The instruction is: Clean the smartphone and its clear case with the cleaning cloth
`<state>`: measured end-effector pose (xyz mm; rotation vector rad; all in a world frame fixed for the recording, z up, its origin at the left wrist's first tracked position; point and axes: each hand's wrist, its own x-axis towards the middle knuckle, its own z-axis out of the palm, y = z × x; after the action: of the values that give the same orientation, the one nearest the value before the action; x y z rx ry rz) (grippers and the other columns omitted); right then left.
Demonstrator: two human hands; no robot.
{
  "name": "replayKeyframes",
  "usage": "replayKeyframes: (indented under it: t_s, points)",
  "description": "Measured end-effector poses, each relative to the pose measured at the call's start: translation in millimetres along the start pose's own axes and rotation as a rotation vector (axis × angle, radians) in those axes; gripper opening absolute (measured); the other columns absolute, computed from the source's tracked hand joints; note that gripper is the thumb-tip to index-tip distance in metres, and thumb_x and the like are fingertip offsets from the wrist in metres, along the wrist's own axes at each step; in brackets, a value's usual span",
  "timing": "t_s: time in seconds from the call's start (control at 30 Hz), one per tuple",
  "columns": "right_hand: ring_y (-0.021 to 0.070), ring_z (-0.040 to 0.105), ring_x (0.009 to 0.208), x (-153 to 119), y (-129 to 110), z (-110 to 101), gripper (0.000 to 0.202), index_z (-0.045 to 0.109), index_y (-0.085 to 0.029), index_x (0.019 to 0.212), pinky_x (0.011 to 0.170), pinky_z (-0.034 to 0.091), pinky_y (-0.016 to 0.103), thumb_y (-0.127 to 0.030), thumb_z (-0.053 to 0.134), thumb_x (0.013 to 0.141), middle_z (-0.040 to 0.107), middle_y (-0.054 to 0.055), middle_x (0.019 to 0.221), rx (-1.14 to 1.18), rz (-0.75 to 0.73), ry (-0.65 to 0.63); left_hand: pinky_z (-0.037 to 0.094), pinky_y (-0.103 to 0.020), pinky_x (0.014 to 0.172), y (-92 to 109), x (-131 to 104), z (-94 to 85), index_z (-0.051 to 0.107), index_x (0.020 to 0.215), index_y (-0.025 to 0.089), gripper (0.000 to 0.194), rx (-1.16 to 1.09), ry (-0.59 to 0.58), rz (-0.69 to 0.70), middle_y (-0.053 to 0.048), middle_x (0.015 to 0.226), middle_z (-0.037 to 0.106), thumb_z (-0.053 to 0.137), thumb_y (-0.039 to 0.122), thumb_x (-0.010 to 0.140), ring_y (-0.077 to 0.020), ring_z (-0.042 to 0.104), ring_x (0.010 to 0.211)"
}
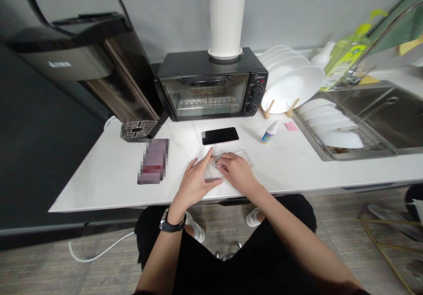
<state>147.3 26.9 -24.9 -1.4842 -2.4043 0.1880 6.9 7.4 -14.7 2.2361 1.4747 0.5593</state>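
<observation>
A clear, see-through phone case (248, 157) lies flat on the white counter, partly covered by both hands. My left hand (194, 181) steadies its left end, thumb along the near edge and fingers at the far side. My right hand (238, 171) rests over the middle with fingers bent and pinched together; whatever is between the fingertips is too small to make out. Just beyond the hands lies a phone (220, 136) with a dark screen. A small white spray bottle (270, 132) with a coloured label stands to the right.
A blurred purplish packet (154, 160) lies on the left of the counter (109, 176). Behind are a water dispenser (122, 75), a toaster oven (211, 92) and racked plates (294, 88). Pink sticky notes (291, 126) lie near the sink (390, 123) with its dish basket.
</observation>
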Motion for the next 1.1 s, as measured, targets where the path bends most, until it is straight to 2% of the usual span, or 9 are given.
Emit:
replayKeyframes:
  t_s: [0.13, 0.27, 0.4, 0.57, 0.67, 0.83, 1.0, 1.1]
  points:
    - [0.0114, 0.042, 0.083, 0, -14, -6, 0.013, 0.052, -0.020, 0.072, 0.073, 0.029, 0.021, -0.024, 0.040, 0.073, 0.050, -0.002, 0.092, 0.082, -0.150, -0.071, 0.013, -0.032, 0.095, -2, -2, 0.5, -0.002, 0.119, 0.026, 0.076, 0.013, 0.005, 0.003, 0.002, 0.116, 0.035, 0.049, 0.028, 0.063, -0.0145, 0.033, 0.105]
    - [0.0123, 0.044, 0.079, -9, -2, -14, 0.012, 0.053, -0.021, 0.072, 0.068, 0.031, 0.022, -0.026, 0.042, 0.072, 0.053, -0.002, 0.078, 0.105, -0.174, -0.119, 0.014, -0.032, 0.095, 0, -4, -2.1, -0.007, 0.118, 0.028, 0.079, -0.028, 0.007, 0.031, 0.003, 0.113, 0.039, 0.051, 0.027, 0.064, -0.0135, 0.033, 0.105]
    - [0.0133, 0.043, 0.079, -23, 21, -23, 0.015, 0.053, -0.020, 0.074, 0.066, 0.030, 0.023, -0.024, 0.038, 0.074, 0.052, 0.001, 0.075, 0.062, -0.089, -0.104, 0.011, -0.032, 0.095, 2, -4, -3.3, -0.015, 0.117, 0.024, 0.083, -0.022, -0.006, 0.020, 0.003, 0.114, 0.038, 0.049, 0.026, 0.065, -0.0121, 0.031, 0.106]
    - [0.0141, 0.043, 0.078, -39, 44, -28, 0.019, 0.052, -0.021, 0.073, 0.064, 0.028, 0.024, -0.023, 0.034, 0.075, 0.050, 0.003, 0.076, -0.172, 0.206, -0.029, 0.008, -0.030, 0.095, 1, -1, -1.7, -0.008, 0.118, 0.024, 0.077, -0.002, -0.045, 0.017, 0.003, 0.116, 0.035, 0.049, 0.024, 0.066, -0.0110, 0.027, 0.108]
    - [0.0139, 0.042, 0.078, -40, 48, -22, 0.020, 0.052, -0.021, 0.075, 0.063, 0.028, 0.024, -0.022, 0.032, 0.076, 0.050, 0.003, 0.078, -0.220, 0.276, 0.011, 0.007, -0.031, 0.095, 0, 2, -0.6, -0.008, 0.118, 0.024, 0.077, -0.004, -0.059, 0.022, 0.003, 0.116, 0.035, 0.049, 0.024, 0.066, -0.0105, 0.025, 0.110]
    - [0.0126, 0.042, 0.077, -21, 34, -3, 0.020, 0.051, -0.019, 0.077, 0.063, 0.028, 0.022, -0.021, 0.030, 0.076, 0.050, 0.003, 0.079, -0.093, 0.277, 0.088, 0.007, -0.031, 0.095, -1, 4, 0.3, -0.013, 0.117, 0.022, 0.081, 0.003, -0.066, 0.027, 0.003, 0.116, 0.035, 0.049, 0.025, 0.066, -0.0105, 0.022, 0.111]
    - [0.0108, 0.042, 0.078, -4, -2, 10, 0.017, 0.050, -0.019, 0.075, 0.066, 0.027, 0.021, -0.022, 0.034, 0.075, 0.049, 0.000, 0.088, 0.154, 0.042, 0.023, 0.009, -0.031, 0.094, -4, 4, 3.5, -0.003, 0.119, 0.022, 0.074, 0.029, -0.067, 0.019, 0.001, 0.117, 0.033, 0.048, 0.026, 0.066, -0.0115, 0.027, 0.108]
    - [0.0112, 0.042, 0.081, -5, -15, 10, 0.017, 0.050, -0.018, 0.074, 0.068, 0.026, 0.021, -0.022, 0.034, 0.075, 0.048, 0.000, 0.093, 0.211, -0.020, 0.019, 0.010, -0.030, 0.094, -5, 2, 6.6, -0.004, 0.119, 0.020, 0.074, 0.018, -0.040, 0.036, 0.000, 0.118, 0.032, 0.048, 0.027, 0.066, -0.0116, 0.027, 0.108]
